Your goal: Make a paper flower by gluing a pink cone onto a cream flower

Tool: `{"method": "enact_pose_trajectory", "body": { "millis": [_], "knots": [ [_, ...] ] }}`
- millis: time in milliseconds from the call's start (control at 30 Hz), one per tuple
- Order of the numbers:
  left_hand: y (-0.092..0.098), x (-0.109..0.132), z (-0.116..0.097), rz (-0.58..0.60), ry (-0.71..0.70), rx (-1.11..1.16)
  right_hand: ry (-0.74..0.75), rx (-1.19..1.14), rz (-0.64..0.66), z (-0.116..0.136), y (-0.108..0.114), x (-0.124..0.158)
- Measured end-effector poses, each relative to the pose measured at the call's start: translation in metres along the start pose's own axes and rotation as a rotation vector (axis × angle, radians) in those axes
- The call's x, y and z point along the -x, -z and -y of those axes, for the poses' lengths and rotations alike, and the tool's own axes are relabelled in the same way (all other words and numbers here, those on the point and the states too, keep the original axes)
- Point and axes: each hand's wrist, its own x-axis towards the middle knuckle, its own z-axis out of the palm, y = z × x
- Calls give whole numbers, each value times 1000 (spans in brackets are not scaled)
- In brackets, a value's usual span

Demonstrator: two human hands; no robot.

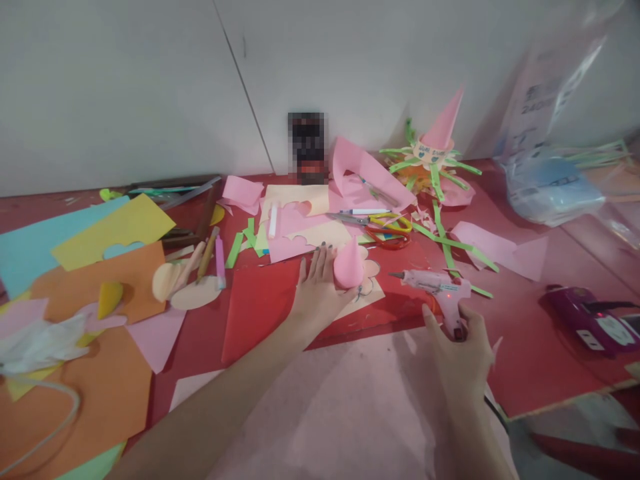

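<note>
My left hand [319,283] lies flat with its fingers stretched out on a red sheet [260,300] and the edge of a cream paper [374,299]. Its thumb reaches along the near side of a small pink paper cone [350,263]. Outlined scalloped petals show on the cream paper beside the cone. My right hand [463,347] is spread around the handle end of a pink hot glue gun [443,285], thumb and fingers apart on either side. The gun's nozzle points left towards the cone, and a small red light glows on its body.
Scissors [387,223], a white marker [365,211] and paper scraps lie beyond my hands. A finished-looking pink cone figure with green strips [437,143] stands back right. A purple power strip [595,320] sits far right. Coloured sheets [115,233] and pens [220,262] cover the left.
</note>
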Motion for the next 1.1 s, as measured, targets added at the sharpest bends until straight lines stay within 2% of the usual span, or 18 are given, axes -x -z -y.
{"method": "enact_pose_trajectory", "body": {
  "millis": [100,333,567,800,1000,1100],
  "knots": [
    [2,-1,0,12,-4,-6,80,15,37,4,-2,4],
    [24,2,1,125,-40,98,209,108,100,6,-7,7],
    [21,4,5,120,-71,48,316,248,97,9,-7,9],
    [22,4,6,120,-81,61,272,366,43,15,-7,10],
    [25,3,4,202,-43,97,209,405,55,16,-7,9],
    [25,1,4,204,-25,137,187,410,63,17,-6,8]
  ]
}}
